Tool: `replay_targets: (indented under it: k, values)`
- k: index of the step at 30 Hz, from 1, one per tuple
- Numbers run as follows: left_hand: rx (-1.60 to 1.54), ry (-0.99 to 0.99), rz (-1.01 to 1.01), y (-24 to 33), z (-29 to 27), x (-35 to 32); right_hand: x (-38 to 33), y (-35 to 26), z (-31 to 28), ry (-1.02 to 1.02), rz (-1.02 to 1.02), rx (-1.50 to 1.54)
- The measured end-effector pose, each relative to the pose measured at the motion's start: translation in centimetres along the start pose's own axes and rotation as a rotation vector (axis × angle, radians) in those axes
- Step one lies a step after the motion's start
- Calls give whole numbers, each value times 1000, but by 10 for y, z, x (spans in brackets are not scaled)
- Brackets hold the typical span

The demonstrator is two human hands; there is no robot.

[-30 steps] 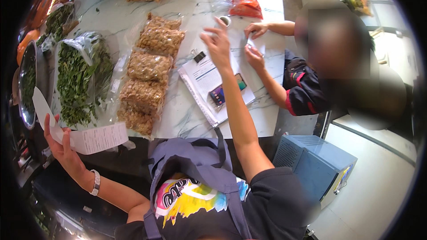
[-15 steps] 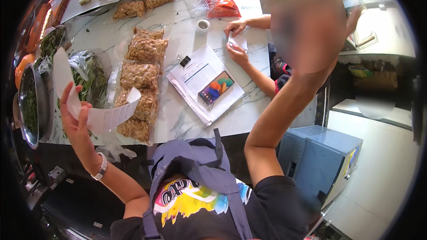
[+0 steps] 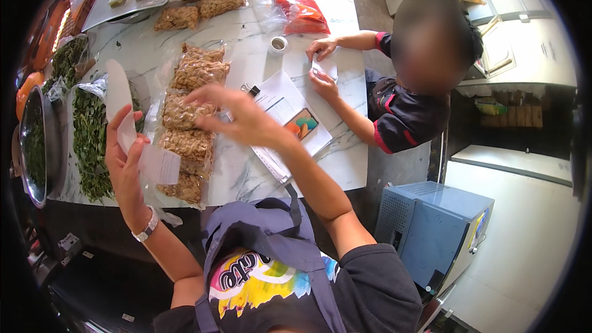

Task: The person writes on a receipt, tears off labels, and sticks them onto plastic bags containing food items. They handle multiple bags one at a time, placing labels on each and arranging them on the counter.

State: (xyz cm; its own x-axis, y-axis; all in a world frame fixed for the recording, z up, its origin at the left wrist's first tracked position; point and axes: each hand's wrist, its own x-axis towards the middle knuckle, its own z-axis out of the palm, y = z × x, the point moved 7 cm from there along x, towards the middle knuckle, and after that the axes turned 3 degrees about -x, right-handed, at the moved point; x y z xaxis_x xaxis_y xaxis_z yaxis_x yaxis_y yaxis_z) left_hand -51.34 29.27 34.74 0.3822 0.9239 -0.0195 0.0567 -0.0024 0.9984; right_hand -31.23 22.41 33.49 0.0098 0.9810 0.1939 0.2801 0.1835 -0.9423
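A long curling strip of white paper with fine print on its lower end is pinched between the thumb and fingers of my left hand. That hand is raised over the table's near left, beside clear bags of brown crispy pieces. My right hand hovers above the bags and the clipped stack of papers, fingers stretched toward the left and somewhat blurred. Nothing shows in it. Beneath the right wrist, a phone lying on the papers is partly covered.
Across the marble-patterned table, a co-worker's hands hold a small white paper. A small round container stands near them. Red pouches lie at the back. Leafy greens and a metal bowl are at left.
My right hand has come down from up by the co-worker's head to over the bags and papers. My left hand, still holding the paper strip, has shifted slightly right.
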Motion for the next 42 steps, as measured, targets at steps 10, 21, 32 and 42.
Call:
replay_targets:
  k: [10,21,32,42]
  values:
    - [-8,-87,-72,-8,31,22,-15,11,52,110,93,282]
    - [-411,-232,-388,-57,61,25,-33,44,10,428,95,224]
    - [-352,-252,-362,-71,86,23,-39,42,3,443,236,260]
    - [-169,-157,-146,-54,77,35,-31,33,-5,381,174,-2]
